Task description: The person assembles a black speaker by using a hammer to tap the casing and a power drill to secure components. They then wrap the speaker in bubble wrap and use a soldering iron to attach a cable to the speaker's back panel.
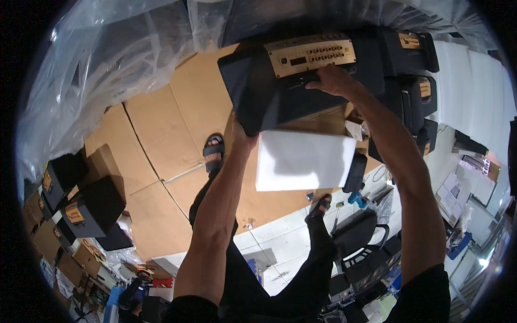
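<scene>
While R hand (338,82) bends its fingers at the lower edge of a gold panel (293,59) on the black speaker (256,83), thumb apart, L hand (243,135) is at that speaker's near L corner, fingers mostly hidden; can't tell if either grips. White foam block (304,161) lies just beside, body side. Wide cardboard (156,107) leaves room L; more black speakers (419,60) crowd R.

Black cabinet (269,102), gold control panel (311,55), white slab (304,161), tan cardboard (161,121).
</scene>
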A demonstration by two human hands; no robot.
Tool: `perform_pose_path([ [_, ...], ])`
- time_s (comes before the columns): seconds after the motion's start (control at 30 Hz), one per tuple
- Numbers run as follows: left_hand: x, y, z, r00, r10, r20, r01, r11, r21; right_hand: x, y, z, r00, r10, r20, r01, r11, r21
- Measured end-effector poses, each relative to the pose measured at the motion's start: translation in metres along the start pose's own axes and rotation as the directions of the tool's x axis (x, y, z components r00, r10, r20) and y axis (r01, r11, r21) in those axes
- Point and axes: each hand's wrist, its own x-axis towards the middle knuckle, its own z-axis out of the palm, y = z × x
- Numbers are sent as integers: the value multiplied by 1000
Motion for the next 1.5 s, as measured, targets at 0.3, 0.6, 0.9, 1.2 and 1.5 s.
perform_pose_path([
  [0.3, 33, 6, 6, 980, -201, 8, 201, 980, 5, -17, 8, 51, 894, 123, -431, -148, 989, -25],
  [0.6, -6, 13, 1, 982, -176, -73, 169, 981, -99, -319, -30, 273, 904, 410, 122, -402, 716, 571],
  [0.9, -269, 13, -59, 996, 35, 79, 4, -930, 368, -481, 92, 508, 499, 771, 396, -847, 337, 410],
  [1.2, -373, -99, -77, 930, 358, 80, 320, -899, 299, -426, 143, 580, 475, 841, 260, -775, 260, 576],
  [1.5, -358, -74, -65, 910, 413, 39, 387, -879, 278, -505, 128, 466, 426, 796, 430, -796, 104, 596],
])
